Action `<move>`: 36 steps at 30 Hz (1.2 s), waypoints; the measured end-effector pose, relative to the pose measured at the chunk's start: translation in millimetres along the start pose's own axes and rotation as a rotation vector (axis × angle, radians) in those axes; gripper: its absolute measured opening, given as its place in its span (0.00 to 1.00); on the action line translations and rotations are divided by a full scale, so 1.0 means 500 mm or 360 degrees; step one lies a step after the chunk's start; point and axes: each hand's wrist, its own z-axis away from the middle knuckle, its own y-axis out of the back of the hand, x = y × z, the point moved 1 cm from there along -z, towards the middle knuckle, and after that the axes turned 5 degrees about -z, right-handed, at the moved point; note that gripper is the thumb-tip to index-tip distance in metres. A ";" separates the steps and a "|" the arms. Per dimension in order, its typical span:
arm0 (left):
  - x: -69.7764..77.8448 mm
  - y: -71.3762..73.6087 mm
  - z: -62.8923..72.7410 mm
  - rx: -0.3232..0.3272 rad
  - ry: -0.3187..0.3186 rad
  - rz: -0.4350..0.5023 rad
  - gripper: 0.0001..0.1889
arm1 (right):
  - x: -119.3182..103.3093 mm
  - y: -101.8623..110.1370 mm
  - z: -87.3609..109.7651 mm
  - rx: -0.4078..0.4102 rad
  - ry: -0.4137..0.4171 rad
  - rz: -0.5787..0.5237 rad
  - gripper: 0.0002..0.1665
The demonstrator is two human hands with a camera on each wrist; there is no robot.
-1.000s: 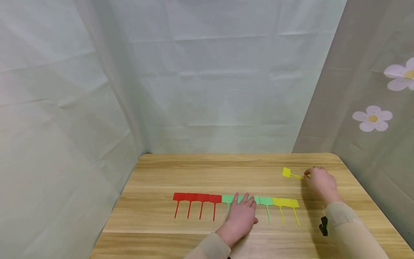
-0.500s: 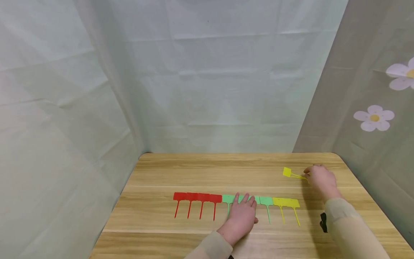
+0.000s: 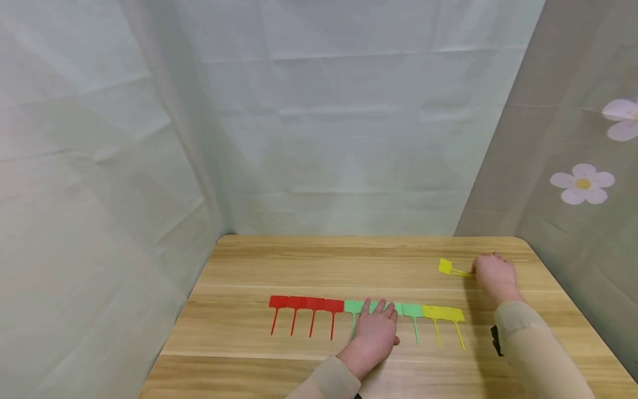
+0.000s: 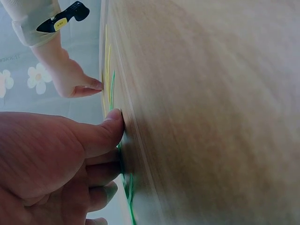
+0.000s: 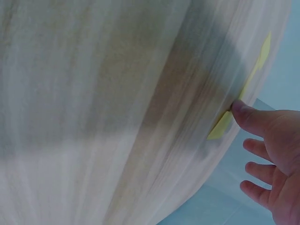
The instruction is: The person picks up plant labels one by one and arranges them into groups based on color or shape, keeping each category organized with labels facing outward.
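Note:
A row of flat T-shaped plastic tags with thin stems lies across the table. Several red tags form its left part, followed by several green tags and two yellow tags. My left hand rests with spread fingers on the green tags, hiding some of them. Farther back on the right, my right hand pinches at a yellow tag, its thumb tip right at the tag's neck. Another yellow tag lies just left, its stem running toward that hand.
The wood-grain table has pale fabric hanging behind and beside it. Printed flowers mark the right-hand cloth. A black strap-like device sits at the right sleeve.
The head view has shifted slightly. My right hand stays at the back yellow tags, its fingers now covering more of the pinched one. My left hand keeps its place on the green tags.

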 end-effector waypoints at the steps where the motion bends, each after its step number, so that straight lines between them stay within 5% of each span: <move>1: 0.000 0.000 0.000 0.0004 0.0001 -0.0004 0.35 | -0.002 0.000 0.000 0.0007 0.0001 0.0007 0.03; 36: 0.005 -0.002 -0.002 0.0014 0.0028 -0.0029 0.35 | -0.010 -0.005 0.003 0.0086 0.0004 0.0045 0.05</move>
